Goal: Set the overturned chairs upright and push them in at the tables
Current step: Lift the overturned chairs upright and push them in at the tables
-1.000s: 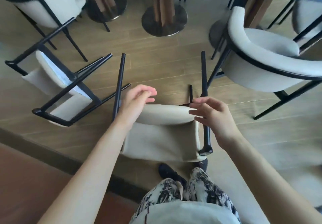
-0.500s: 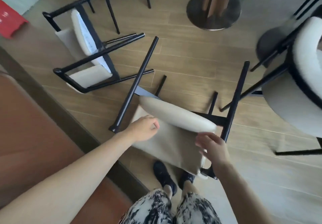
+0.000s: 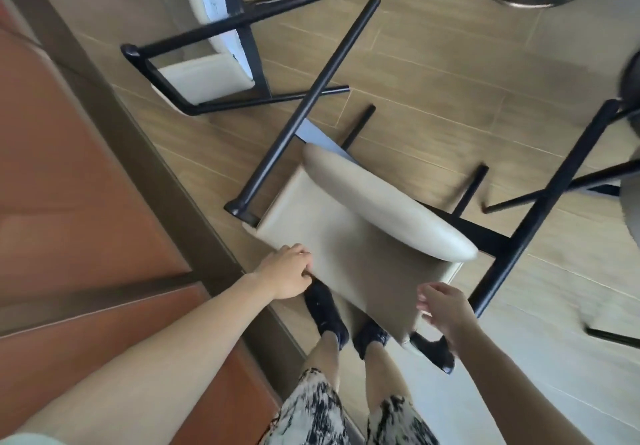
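Head view looks straight down and we're over the tipped chair, cream seat and back tilted, black legs pointing away across the wood floor. Our left hand grips the near edge of its upholstery, fingers curled over. Our right hand is at the opposite corner by the black frame, blurred, so we cannot tell its grip. A second overturned chair lies beyond, legs crossing ours.
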Motion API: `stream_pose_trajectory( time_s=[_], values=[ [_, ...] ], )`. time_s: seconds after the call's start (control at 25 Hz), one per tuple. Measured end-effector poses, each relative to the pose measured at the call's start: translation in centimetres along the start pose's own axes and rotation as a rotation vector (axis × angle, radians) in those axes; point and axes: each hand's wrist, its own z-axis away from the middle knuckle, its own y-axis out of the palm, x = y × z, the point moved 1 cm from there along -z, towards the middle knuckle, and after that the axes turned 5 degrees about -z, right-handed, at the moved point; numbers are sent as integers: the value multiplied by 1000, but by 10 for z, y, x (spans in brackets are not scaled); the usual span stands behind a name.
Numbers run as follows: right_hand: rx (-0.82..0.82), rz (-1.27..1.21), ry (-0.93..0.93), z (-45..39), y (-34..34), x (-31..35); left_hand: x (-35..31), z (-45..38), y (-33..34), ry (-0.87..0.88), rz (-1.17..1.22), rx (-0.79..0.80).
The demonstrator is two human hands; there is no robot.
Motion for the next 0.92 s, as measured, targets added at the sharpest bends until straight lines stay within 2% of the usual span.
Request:
stream_pose_trajectory(
  time_s=[0.16, 0.48, 0.68, 0.76, 0.8, 0.88, 0.92],
  values=[
    [-8, 86, 11, -27, 25, -12, 18, -25, 27, -153, 362, -63],
    [95, 217, 185, -83, 105, -80, 63, -91, 105, -434, 889, -90],
    [129, 292, 191, -136, 132, -103, 77, -139, 151, -544, 1062, -108],
    [73, 469, 137, -151, 125, -104, 88, -152, 157, -587, 1047, -132],
    [48, 661, 99, -154, 117, -101, 94, -155, 155, -590, 975, -174],
    [-6, 1046, 58, -151, 95, -98, 110, -157, 142, -504, 543, -260],
    [-43, 1152, 74, -148, 83, -98, 117, -157, 130, -430, 274, -299]
  ],
)
